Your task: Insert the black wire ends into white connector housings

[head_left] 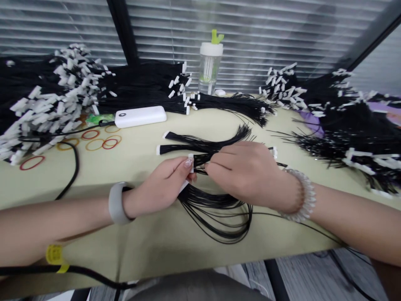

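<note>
My left hand [159,182] pinches a white connector [191,162] between thumb and fingers; black wires run out of it to the right. Closed over those black wires [200,159] is my right hand [250,173], its fingertips just right of the connector. Part of the wires is hidden under it. Just below my hands lies a looped wire bundle [216,200] with a white end near my left fingers. Beyond them, two more black wire bundles with white connectors, an upper one [188,139] and a lower one [178,148], lie side by side on the table.
A white power bank [140,116] with a cable and several rubber bands [95,144] lie left. Large wire heaps with white connectors stand at left [46,113] and right [332,133]. A bottle [209,69] stands at the back. A black cable [90,274] crosses the table's [150,246] front left.
</note>
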Action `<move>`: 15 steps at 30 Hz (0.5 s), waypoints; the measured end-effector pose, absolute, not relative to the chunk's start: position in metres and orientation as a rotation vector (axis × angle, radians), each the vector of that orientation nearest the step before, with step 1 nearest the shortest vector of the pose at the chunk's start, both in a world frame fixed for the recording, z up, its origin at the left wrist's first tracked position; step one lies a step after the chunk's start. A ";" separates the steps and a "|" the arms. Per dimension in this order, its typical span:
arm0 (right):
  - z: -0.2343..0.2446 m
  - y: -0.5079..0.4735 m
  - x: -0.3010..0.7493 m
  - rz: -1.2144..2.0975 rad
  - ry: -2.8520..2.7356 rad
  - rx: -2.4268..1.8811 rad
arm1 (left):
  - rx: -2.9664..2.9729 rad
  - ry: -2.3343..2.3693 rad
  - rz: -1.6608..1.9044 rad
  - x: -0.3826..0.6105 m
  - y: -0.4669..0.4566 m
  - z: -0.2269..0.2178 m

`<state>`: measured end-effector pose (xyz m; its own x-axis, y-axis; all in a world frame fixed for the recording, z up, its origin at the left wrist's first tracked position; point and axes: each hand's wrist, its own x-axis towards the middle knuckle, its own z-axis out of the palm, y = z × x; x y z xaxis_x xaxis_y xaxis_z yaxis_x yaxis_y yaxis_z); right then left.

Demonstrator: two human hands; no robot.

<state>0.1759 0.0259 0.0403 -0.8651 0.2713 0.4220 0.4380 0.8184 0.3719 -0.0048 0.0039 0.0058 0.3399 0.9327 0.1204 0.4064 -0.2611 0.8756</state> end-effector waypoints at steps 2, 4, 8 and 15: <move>0.041 0.025 0.175 -0.690 -2.647 -0.511 | 1.820 1.181 0.853 -0.005 0.004 0.006; 0.041 0.025 0.174 -0.695 -2.640 -0.520 | 1.811 1.174 0.850 -0.005 0.004 0.005; 0.039 0.026 0.175 -0.692 -2.623 -0.540 | 1.807 1.166 0.847 -0.005 0.004 0.004; 0.039 0.027 0.176 -0.685 -2.587 -0.516 | 1.849 1.151 0.835 -0.004 0.005 0.007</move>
<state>0.1756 0.0271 0.0387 -0.8461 0.2429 0.4744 0.4458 0.8103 0.3803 -0.0041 0.0045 0.0069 0.3715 0.9203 0.1226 0.4023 -0.2786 0.8721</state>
